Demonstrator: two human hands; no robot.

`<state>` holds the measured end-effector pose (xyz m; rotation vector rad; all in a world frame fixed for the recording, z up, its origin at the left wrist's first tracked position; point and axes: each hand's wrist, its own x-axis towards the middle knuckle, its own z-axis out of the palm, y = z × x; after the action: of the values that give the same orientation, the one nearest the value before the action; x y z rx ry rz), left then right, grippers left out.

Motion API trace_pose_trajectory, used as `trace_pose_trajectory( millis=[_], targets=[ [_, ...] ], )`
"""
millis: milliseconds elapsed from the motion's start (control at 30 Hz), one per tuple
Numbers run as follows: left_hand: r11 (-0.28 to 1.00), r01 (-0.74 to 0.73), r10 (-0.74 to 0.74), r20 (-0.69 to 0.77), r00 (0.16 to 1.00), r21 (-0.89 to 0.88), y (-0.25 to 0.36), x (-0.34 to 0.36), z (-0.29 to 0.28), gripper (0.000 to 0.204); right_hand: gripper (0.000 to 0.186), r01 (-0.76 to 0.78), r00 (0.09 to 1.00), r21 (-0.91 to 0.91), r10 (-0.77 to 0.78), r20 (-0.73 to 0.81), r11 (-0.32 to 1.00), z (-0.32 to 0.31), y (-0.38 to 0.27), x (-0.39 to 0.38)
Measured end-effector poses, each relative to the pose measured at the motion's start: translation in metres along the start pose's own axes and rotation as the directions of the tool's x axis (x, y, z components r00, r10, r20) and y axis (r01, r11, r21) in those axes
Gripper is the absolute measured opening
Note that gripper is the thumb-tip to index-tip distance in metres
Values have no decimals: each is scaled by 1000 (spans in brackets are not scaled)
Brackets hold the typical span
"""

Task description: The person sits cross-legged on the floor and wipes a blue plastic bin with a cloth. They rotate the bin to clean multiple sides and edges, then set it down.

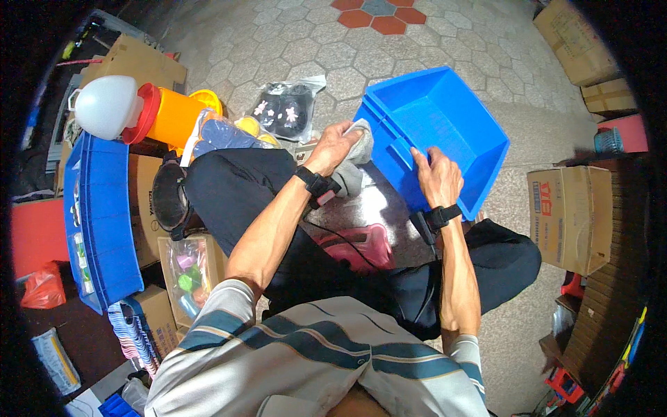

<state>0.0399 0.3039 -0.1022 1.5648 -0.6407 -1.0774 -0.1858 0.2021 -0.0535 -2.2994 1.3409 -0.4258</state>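
- My right hand (436, 177) grips the near rim of the blue plastic bin (445, 125), fingers curled over the edge, holding it tilted up off the tiled floor (292, 42) in front of my knees.
- My left hand (335, 147) is closed on a grey cloth (356, 149), pressed against the bin's left outer wall.
- The bin's inside looks bare and evenly blue, so I judge the wiping well along; the outside and underside probably remain.
- The bin's far underside is hidden from me, and the cloth is partly covered by my fingers, so I cannot tell how dirty either is.
- At my left sit an orange and white toy (139, 111), a long blue tray (101, 215) and cardboard boxes (570, 215); their contents are hard to make out.
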Motion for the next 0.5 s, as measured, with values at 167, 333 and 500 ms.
trace_pose_trajectory(
  millis=[167, 333, 500],
  targets=[
    [993, -11, 21, -82, 996, 114, 9, 2, -11, 27, 45, 15, 1000, -27, -15, -18, 1000, 2, 2, -2],
    [989, -43, 36, -51, 998, -143, 12, 6, -7, 33, 44, 34, 999, -27, -36, -42, 999, 2, 5, -7],
    [990, -58, 49, -77, 996, -125, 4, 19, 7, 37, 44, 62, 997, -34, -63, -49, 998, 8, 8, -17]
  ],
)
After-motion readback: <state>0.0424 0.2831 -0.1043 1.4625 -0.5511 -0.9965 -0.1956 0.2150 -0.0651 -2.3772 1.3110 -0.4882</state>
